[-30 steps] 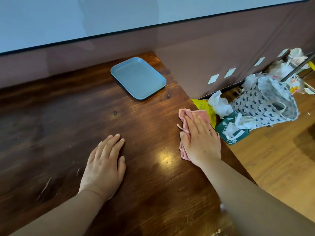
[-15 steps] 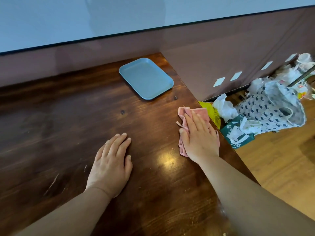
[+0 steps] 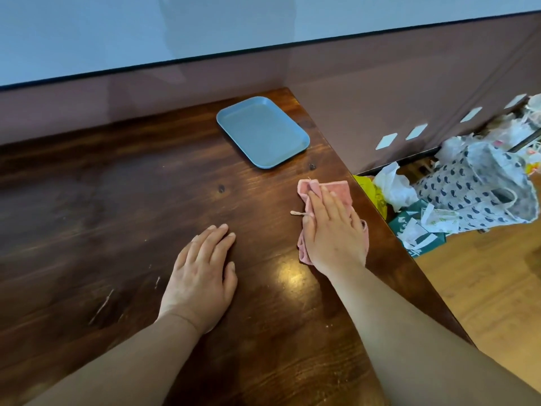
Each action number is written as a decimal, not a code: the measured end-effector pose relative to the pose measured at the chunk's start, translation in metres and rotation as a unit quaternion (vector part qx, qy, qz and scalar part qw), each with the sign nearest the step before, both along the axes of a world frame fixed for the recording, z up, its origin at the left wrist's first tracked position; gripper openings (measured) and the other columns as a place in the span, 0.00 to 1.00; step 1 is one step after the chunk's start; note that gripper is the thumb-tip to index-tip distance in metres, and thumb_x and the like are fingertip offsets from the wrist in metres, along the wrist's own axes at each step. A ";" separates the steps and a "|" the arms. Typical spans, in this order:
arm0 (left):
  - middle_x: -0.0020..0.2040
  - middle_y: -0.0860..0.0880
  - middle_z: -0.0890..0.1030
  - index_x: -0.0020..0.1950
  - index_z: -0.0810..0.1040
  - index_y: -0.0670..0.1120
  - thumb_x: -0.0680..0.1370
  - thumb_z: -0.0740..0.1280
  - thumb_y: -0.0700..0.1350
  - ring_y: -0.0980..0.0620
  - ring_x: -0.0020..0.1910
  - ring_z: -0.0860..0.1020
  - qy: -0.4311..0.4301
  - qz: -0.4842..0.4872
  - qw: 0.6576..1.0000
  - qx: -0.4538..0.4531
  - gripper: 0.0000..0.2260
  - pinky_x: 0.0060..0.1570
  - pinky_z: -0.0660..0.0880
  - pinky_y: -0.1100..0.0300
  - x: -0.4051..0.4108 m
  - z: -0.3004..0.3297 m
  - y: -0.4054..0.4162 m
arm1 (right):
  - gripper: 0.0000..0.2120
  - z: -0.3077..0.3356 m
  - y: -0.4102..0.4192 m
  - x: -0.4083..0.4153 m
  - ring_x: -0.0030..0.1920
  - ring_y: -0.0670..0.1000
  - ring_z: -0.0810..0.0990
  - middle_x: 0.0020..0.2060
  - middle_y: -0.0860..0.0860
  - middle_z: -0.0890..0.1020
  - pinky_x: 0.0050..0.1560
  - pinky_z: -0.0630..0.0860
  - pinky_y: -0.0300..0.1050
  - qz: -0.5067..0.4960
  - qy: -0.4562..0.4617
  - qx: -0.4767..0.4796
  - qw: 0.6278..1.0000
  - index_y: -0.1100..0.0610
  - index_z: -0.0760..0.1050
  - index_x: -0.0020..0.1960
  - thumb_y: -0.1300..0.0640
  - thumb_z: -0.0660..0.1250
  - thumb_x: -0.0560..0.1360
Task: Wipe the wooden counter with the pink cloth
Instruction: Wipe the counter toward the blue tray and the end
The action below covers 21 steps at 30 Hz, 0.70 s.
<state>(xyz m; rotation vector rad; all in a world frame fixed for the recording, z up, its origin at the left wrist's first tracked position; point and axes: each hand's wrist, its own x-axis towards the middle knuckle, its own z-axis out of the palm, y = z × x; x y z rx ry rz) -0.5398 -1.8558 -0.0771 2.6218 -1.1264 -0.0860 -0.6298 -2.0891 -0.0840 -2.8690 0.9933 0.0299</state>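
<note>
The dark wooden counter [image 3: 123,218] fills most of the view. A crumpled pink cloth [image 3: 339,190] lies near its right edge. My right hand [image 3: 332,230] presses flat on the cloth with straight fingers, covering most of it. My left hand [image 3: 202,273] rests palm down on the bare wood to the left of the cloth, fingers straight and together, holding nothing.
A light blue tray [image 3: 263,130] sits at the counter's far right corner against the brown wall. Beyond the right edge, on the wooden floor, lie a patterned fabric bag [image 3: 474,189], plastic bags and a green box [image 3: 415,230].
My right hand has slid the pink cloth slightly to the left along the counter, away from the right edge. My left hand has stayed flat in place.
</note>
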 end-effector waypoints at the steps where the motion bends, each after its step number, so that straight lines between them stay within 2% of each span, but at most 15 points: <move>1: 0.75 0.52 0.67 0.73 0.71 0.47 0.79 0.51 0.53 0.53 0.76 0.61 0.002 -0.002 1.000 0.002 0.25 0.75 0.58 0.52 0.001 0.001 0.000 | 0.31 0.000 0.002 0.002 0.82 0.49 0.47 0.83 0.44 0.48 0.81 0.49 0.54 -0.007 0.002 0.001 1.000 0.44 0.40 0.83 0.40 0.30 0.81; 5: 0.75 0.50 0.68 0.73 0.72 0.46 0.79 0.52 0.53 0.52 0.76 0.62 0.007 -0.004 1.000 0.002 0.25 0.75 0.60 0.49 0.001 0.003 0.000 | 0.30 -0.003 0.042 -0.025 0.82 0.50 0.46 0.82 0.45 0.48 0.81 0.45 0.52 0.009 0.015 0.000 1.000 0.46 0.42 0.83 0.41 0.31 0.83; 11: 0.74 0.50 0.69 0.72 0.72 0.46 0.78 0.53 0.52 0.51 0.76 0.63 0.005 -0.007 1.000 0.004 0.25 0.74 0.61 0.49 0.001 0.001 0.000 | 0.31 -0.001 0.023 0.002 0.82 0.48 0.47 0.82 0.44 0.49 0.81 0.51 0.53 0.027 -0.009 0.015 0.999 0.44 0.41 0.83 0.41 0.28 0.81; 14: 0.75 0.51 0.68 0.73 0.72 0.47 0.78 0.53 0.52 0.52 0.76 0.62 0.002 -0.001 1.000 0.008 0.24 0.75 0.59 0.51 0.001 0.001 0.000 | 0.29 -0.001 0.021 0.018 0.82 0.49 0.46 0.83 0.45 0.47 0.81 0.48 0.54 0.002 -0.001 0.015 1.000 0.45 0.40 0.83 0.41 0.34 0.83; 16: 0.75 0.51 0.68 0.73 0.71 0.47 0.79 0.54 0.51 0.52 0.76 0.61 0.004 -0.005 1.000 0.017 0.24 0.75 0.56 0.53 0.000 0.003 0.001 | 0.29 -0.001 0.040 0.005 0.82 0.49 0.45 0.83 0.45 0.46 0.81 0.46 0.53 0.002 0.003 0.015 1.000 0.46 0.40 0.83 0.42 0.33 0.83; 20: 0.75 0.51 0.67 0.73 0.71 0.48 0.79 0.52 0.52 0.52 0.76 0.61 0.003 -0.001 1.000 0.022 0.24 0.75 0.55 0.54 0.001 0.002 0.000 | 0.27 -0.002 0.078 -0.023 0.81 0.49 0.52 0.81 0.46 0.54 0.80 0.53 0.55 0.034 -0.018 0.026 0.999 0.47 0.49 0.83 0.43 0.39 0.85; 21: 0.75 0.51 0.67 0.73 0.71 0.48 0.79 0.52 0.53 0.52 0.76 0.61 0.001 0.003 1.000 0.024 0.25 0.75 0.55 0.53 0.001 0.002 0.000 | 0.28 -0.002 0.076 -0.019 0.81 0.49 0.52 0.82 0.46 0.53 0.80 0.54 0.55 0.038 -0.017 0.031 0.999 0.47 0.49 0.83 0.42 0.38 0.85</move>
